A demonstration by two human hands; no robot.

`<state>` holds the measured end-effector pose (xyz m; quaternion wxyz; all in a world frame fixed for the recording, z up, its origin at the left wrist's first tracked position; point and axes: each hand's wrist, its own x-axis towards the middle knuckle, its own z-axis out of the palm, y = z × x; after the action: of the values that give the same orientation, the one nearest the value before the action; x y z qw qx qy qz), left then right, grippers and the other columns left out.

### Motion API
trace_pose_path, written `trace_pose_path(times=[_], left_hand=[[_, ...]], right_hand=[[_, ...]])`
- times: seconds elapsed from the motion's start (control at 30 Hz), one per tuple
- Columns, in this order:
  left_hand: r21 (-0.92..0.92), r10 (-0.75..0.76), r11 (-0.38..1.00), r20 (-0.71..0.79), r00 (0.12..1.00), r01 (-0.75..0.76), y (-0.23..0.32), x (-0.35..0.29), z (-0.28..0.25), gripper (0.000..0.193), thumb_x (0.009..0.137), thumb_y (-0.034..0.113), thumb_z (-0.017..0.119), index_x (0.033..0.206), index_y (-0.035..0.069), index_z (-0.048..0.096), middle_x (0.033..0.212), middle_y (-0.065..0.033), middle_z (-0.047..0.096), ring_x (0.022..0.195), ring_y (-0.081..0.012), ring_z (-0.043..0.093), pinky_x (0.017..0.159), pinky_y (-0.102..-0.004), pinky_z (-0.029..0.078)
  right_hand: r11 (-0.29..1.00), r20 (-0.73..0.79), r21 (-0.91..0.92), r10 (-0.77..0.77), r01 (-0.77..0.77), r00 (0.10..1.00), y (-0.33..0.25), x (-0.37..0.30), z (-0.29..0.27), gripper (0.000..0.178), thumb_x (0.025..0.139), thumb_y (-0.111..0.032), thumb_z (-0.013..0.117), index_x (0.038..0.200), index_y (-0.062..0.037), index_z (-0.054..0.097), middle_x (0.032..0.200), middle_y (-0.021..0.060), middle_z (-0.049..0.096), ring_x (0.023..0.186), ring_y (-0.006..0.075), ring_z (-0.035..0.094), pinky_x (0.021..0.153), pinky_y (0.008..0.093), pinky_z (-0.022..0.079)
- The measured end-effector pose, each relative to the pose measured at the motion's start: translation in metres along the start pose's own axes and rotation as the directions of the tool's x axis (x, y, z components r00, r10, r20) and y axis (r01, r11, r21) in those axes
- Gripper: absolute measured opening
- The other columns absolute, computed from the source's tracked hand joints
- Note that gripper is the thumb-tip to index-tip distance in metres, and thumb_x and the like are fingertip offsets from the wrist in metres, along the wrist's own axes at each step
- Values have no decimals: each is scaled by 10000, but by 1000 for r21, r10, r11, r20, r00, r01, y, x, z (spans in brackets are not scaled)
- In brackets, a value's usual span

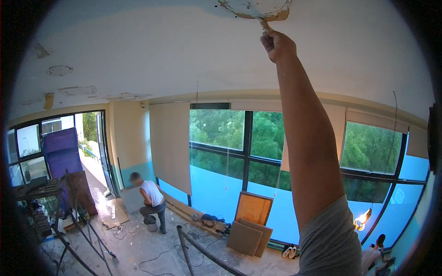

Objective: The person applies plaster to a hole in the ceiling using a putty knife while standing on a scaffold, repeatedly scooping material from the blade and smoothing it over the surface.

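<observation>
My right arm stretches straight up to the white ceiling (184,50), its grey sleeve at the shoulder. At the top my right hand (279,45) is closed around a small putty knife (264,25); its handle is mostly hidden in the fingers. The blade touches the near edge of a round patch (255,6) on the ceiling, which has a rough, tan-brown rim and several dark spots. The upper edge of the picture cuts off part of this patch. My left hand is out of the picture.
A metal bar (207,253) rises just below me. Scaffolding (69,225) stands at left. One person (152,195) bends over a bucket; another (372,253) is at lower right. Boards (246,237) lean by the windows, cables (161,262) trail over the floor, and a lit lamp (362,221) hangs right.
</observation>
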<state>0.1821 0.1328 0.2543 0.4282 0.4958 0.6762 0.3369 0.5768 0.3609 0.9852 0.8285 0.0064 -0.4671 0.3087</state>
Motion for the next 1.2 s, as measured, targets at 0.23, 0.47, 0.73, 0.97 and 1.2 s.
trace_pose_path(times=[0.23,0.47,0.73,0.97,1.2], left_hand=[[0,-2,1000,-5,1000,2,0,-1,1,376,784,300,527,1053,39,510,934,-133,511,871,-242,471,752,-351,375],[3,-2,1000,-6,1000,2,1,-1,1,363,783,294,529,1039,38,513,914,-130,512,850,-241,474,735,-350,378],[-6,-11,1000,-20,1000,11,1,-4,-1,347,782,287,530,1023,37,518,892,-128,514,827,-239,478,715,-350,382],[-9,-16,1000,-24,1000,16,1,-4,-2,334,782,280,531,1009,36,522,872,-125,516,806,-238,481,698,-349,386],[-21,-32,999,-38,999,31,2,-8,-1,321,781,274,532,995,35,525,853,-123,517,785,-237,485,681,-349,390]], right_hand=[[989,154,-150,32,-8,988,-6,2,-3,156,813,0,574,948,77,563,857,174,607,742,241,625,689,329,583],[538,392,-813,226,222,892,32,13,-12,122,747,-56,651,839,20,622,859,117,627,662,160,614,556,255,544],[393,216,-892,-63,223,974,-5,40,-2,574,699,-462,714,989,14,580,861,97,596,783,183,592,648,307,519],[-220,633,-753,-499,621,591,-23,87,-11,425,765,-435,660,806,-18,592,680,39,573,590,118,510,545,249,464],[488,283,-732,-416,475,864,0,80,12,273,806,-262,627,803,3,563,698,55,586,592,132,544,539,230,471]])
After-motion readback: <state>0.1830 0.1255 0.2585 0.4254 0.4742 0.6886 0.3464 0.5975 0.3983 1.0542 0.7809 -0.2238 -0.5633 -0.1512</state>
